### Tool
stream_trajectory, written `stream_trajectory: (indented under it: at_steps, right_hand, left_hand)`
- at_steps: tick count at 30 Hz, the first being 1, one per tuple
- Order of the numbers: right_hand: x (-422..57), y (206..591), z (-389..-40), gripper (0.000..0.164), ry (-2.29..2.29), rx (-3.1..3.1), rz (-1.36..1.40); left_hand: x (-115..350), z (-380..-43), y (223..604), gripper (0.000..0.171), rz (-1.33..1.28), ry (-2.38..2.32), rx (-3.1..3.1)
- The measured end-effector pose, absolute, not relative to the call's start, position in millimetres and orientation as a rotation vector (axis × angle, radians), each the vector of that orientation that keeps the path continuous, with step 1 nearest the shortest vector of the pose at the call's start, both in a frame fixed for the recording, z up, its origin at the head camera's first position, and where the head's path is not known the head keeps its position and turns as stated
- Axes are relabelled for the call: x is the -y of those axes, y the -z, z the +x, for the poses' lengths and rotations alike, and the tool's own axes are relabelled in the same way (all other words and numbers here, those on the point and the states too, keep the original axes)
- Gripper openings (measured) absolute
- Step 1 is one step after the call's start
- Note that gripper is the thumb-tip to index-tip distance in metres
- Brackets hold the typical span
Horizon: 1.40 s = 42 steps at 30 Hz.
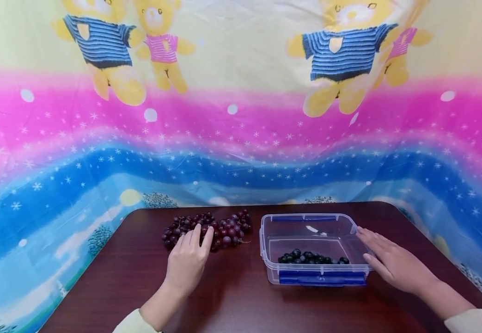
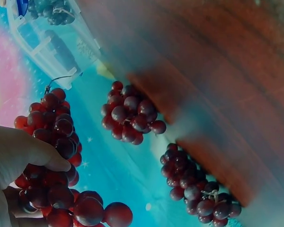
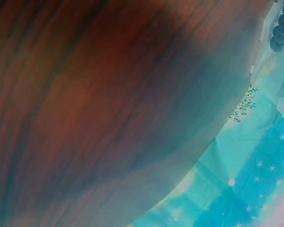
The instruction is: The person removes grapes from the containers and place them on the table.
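In the head view my left hand [image 1: 186, 264] is at the red grapes [image 1: 229, 231] at the back left of the table. The left wrist view shows its thumb and fingers gripping a long bunch of red grapes [image 2: 52, 127]. Beside that are a small round bunch [image 2: 128, 113] and another long bunch [image 2: 194, 189]. To the right stands a clear plastic container [image 1: 265, 266] with blue clips and no lid on. A dark bunch of grapes [image 1: 307, 257] lies inside it. My right hand [image 1: 400, 266], fingers extended, touches the container's right side.
The dark wooden table [image 1: 241, 305] has rounded back corners. Right behind it hangs a printed cloth [image 1: 241, 175] with bears and snowflakes, which also runs along both sides.
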State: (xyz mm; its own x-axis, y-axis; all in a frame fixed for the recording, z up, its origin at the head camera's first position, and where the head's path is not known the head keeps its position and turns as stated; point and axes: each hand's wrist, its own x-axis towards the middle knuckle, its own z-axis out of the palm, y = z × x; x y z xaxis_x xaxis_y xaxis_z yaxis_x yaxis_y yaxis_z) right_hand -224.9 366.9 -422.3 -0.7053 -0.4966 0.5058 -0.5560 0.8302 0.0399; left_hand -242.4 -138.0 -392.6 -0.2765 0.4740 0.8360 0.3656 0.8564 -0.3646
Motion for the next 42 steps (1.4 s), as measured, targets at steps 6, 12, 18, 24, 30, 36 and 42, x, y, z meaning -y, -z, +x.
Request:
stream_trajectory:
  at_steps: [6, 12, 18, 24, 30, 36, 42]
  right_hand:
    - [-365.3, 422.9, -226.5, 0.055, -0.159, 2.504, 0.762]
    - [-365.7, 423.8, -227.2, 0.055, -0.153, 2.526, 0.741]
    - [-364.4, 422.1, -225.9, 0.054, -0.152, 2.515, 0.754]
    - [-364.7, 422.1, -227.5, 0.055, -0.150, 2.494, 0.770]
    - [-365.8, 422.6, -228.1, 0.056, -0.149, 2.486, 0.782]
    - [-366.2, 422.8, -227.5, 0.057, -0.152, 2.495, 0.778]
    - [-368.6, 423.1, -228.0, 0.057, -0.152, 2.496, 0.775]
  left_hand:
    - [138.1, -242.1, 402.4, 0.043, -0.656, -0.111, 1.926]
    - [135.6, -240.9, 411.8, 0.047, -0.706, -0.131, 1.987]
    - [134.5, -238.8, 420.8, 0.043, -0.742, -0.141, 2.017]
    - [132.3, -236.9, 427.0, 0.040, -0.745, -0.149, 1.990]
    - [131.1, -235.9, 428.8, 0.041, -0.751, -0.152, 1.998]
    - [134.5, -234.8, 432.6, 0.035, -0.793, -0.189, 2.052]
    - [137.6, -233.1, 434.1, 0.040, -0.796, -0.233, 2.140]
